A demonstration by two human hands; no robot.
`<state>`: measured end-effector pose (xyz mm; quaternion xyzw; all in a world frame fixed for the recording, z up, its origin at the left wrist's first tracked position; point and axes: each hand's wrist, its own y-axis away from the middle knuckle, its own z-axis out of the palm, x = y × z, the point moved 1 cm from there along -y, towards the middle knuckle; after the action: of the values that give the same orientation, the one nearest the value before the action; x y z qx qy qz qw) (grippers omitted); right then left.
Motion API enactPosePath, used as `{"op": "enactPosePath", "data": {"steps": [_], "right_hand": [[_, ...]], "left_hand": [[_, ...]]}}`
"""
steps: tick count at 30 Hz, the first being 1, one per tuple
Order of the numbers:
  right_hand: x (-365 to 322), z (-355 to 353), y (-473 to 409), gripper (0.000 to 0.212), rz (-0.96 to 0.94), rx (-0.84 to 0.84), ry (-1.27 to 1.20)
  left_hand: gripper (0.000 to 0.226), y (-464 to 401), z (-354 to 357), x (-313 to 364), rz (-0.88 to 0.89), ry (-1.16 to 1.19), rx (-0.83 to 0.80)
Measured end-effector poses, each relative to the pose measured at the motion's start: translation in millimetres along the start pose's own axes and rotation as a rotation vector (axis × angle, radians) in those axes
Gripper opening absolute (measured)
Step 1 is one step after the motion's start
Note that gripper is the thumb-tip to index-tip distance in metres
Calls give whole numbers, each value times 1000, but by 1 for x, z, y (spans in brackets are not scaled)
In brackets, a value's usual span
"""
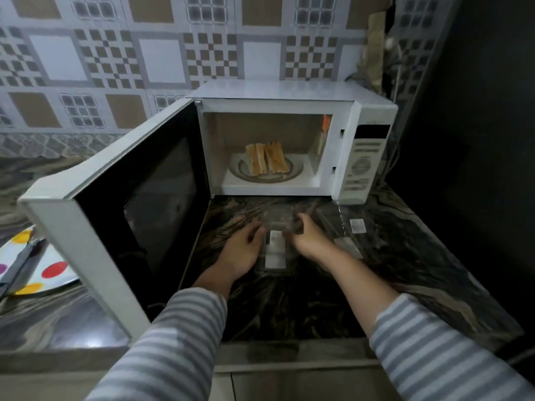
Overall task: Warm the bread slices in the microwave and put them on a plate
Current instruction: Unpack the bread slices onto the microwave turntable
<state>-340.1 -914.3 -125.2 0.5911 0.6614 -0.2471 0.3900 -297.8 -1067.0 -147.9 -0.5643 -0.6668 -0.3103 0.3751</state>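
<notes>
Several bread slices (267, 157) stand on edge on the glass turntable (295, 170) inside the white microwave (367, 117), whose door (121, 204) hangs wide open to the left. On the dark counter in front lies a clear plastic bread container (275, 244) with white labels. My left hand (243, 247) holds its left side and my right hand (307, 235) holds its right side. A white plate with coloured dots (49, 270) sits at the far left, partly hidden by the door.
A second clear plastic piece with a white label (357, 227) lies on the counter to the right of my hands. A dark utensil (20, 264) rests across the dotted plate. A dark wall closes the right side; patterned tiles back the counter.
</notes>
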Motion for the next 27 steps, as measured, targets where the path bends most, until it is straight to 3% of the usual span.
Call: {"op": "enactPosePath", "data": {"steps": [6,10,14,20,27], "right_hand": [[28,17,20,53,123,16,-118],[40,17,27,42,154,-4,-168],[42,14,29,29,270,-23,-267],[42,10,32,46,283,-61,-288],[36,5,38,48,289,-72,-277]], "left_hand": [[41,29,13,-13,-62,28,-6],[42,40,16,-13,-149,131,-58],[58,45,23,-11,-261,214,-126],[64,39,32,-14,-331,266,-45],[61,35,35,-15,-352,309,-51]]}}
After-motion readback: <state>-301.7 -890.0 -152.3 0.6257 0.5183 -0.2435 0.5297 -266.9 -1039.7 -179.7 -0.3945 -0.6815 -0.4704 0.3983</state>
